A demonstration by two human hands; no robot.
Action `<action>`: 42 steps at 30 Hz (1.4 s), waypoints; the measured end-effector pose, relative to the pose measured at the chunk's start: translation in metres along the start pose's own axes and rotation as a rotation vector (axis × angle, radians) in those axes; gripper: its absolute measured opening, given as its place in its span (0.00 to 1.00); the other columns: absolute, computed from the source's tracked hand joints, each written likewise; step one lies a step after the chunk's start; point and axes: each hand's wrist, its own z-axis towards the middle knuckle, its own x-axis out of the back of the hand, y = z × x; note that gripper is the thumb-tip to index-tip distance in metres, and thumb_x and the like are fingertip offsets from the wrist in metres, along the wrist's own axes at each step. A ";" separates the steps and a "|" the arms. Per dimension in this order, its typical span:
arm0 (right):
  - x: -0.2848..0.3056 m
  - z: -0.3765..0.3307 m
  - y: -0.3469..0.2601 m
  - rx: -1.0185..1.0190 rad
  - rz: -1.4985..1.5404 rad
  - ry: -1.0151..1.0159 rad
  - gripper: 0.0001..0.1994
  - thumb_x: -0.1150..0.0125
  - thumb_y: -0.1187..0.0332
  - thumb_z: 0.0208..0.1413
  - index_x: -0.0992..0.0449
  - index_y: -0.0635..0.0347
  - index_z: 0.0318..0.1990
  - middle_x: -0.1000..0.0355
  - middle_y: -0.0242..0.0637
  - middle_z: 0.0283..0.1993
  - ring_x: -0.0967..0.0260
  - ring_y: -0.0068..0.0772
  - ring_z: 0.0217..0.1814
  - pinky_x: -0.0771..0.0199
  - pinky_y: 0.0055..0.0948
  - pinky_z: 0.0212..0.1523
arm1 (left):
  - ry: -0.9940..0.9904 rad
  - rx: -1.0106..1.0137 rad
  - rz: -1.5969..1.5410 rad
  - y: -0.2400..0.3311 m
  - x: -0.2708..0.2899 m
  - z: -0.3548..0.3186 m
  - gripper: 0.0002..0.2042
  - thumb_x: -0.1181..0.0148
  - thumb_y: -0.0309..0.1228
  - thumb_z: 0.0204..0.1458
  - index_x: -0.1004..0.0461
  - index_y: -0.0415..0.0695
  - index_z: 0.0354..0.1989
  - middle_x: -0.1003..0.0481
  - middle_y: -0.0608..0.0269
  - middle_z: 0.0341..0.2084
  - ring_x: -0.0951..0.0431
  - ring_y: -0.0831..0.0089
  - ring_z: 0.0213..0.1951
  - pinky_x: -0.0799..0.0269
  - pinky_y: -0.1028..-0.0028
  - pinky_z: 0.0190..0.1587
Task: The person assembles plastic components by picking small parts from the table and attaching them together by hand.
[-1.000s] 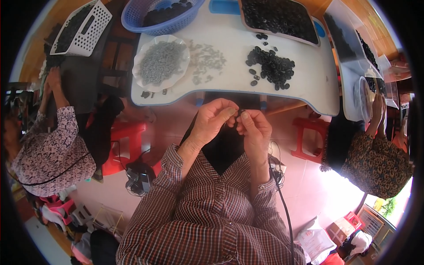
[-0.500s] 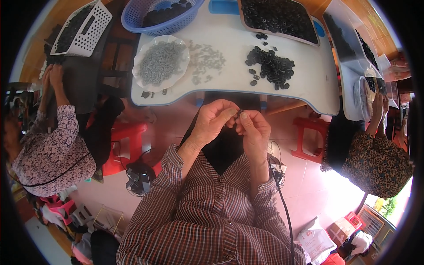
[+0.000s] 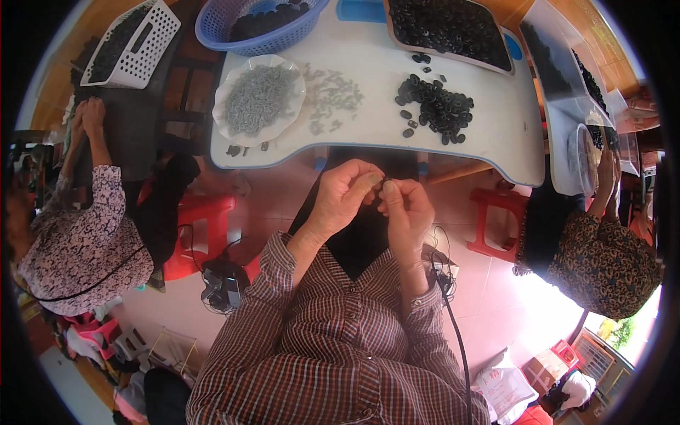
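Observation:
My left hand (image 3: 347,193) and my right hand (image 3: 406,205) meet in front of the table's curved edge, above my lap. Both are closed, with thumbs and fingertips pinched together around a small dark piece (image 3: 381,185) that the fingers mostly hide. On the white table (image 3: 368,92) ahead lies a heap of small black oval parts (image 3: 440,110). To the left, a scalloped white plate (image 3: 222,122) bears a mound of small translucent grey pieces (image 3: 256,100). More of these translucent pieces (image 3: 331,99) are scattered beside the plate.
A blue basket (image 3: 262,48) and a tray (image 3: 453,54) of black parts stand at the table's far side. People with patterned sleeves work at left and right, near a white basket (image 3: 152,42) and a clear bin (image 3: 563,152). A red stool (image 3: 489,227) stands at right.
My hands stay pinched together at nearly the same spot. My right hand's fingers have shifted slightly, and a small gap shows between the two hands' fingertips.

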 end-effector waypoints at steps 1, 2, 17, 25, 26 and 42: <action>0.000 0.000 0.002 0.028 -0.024 0.009 0.06 0.41 0.71 0.60 0.27 0.65 0.36 0.27 0.30 0.28 0.34 0.15 0.25 0.33 0.14 0.26 | 0.003 -0.010 0.025 0.000 -0.001 0.000 0.06 0.44 0.27 0.58 0.25 0.37 0.35 0.26 0.68 0.22 0.30 0.85 0.23 0.31 0.84 0.26; 0.000 0.000 0.004 0.028 -0.025 0.010 0.06 0.41 0.71 0.60 0.27 0.65 0.36 0.27 0.30 0.28 0.34 0.15 0.25 0.33 0.14 0.26 | 0.005 -0.019 0.050 0.000 -0.001 0.000 0.06 0.44 0.27 0.58 0.25 0.37 0.34 0.26 0.68 0.21 0.30 0.85 0.22 0.31 0.84 0.26; 0.003 0.002 0.005 -0.147 0.128 -0.027 0.09 0.44 0.67 0.62 0.27 0.65 0.38 0.28 0.30 0.30 0.35 0.15 0.27 0.34 0.14 0.29 | 0.013 -0.039 -0.043 -0.005 0.000 0.000 0.06 0.47 0.27 0.60 0.27 0.36 0.39 0.25 0.67 0.25 0.27 0.85 0.26 0.28 0.84 0.30; 0.004 0.004 0.006 -0.157 0.136 -0.082 0.09 0.44 0.67 0.62 0.27 0.65 0.40 0.27 0.30 0.32 0.34 0.14 0.28 0.33 0.13 0.30 | 0.015 -0.080 0.046 -0.006 0.000 0.001 0.06 0.47 0.27 0.60 0.27 0.36 0.36 0.25 0.68 0.23 0.28 0.85 0.25 0.29 0.84 0.28; 0.004 0.004 0.005 -0.158 0.136 -0.082 0.09 0.44 0.67 0.62 0.27 0.65 0.40 0.27 0.30 0.32 0.34 0.14 0.28 0.33 0.13 0.30 | 0.021 -0.091 0.067 -0.005 -0.001 0.001 0.06 0.47 0.27 0.60 0.27 0.36 0.36 0.25 0.68 0.23 0.28 0.85 0.24 0.29 0.84 0.28; 0.003 0.000 0.008 -0.066 -0.024 -0.051 0.07 0.43 0.69 0.61 0.29 0.65 0.36 0.28 0.30 0.29 0.35 0.14 0.25 0.33 0.14 0.27 | 0.068 -0.131 0.079 -0.015 -0.010 -0.002 0.05 0.46 0.25 0.59 0.27 0.36 0.33 0.28 0.69 0.20 0.31 0.86 0.21 0.34 0.83 0.22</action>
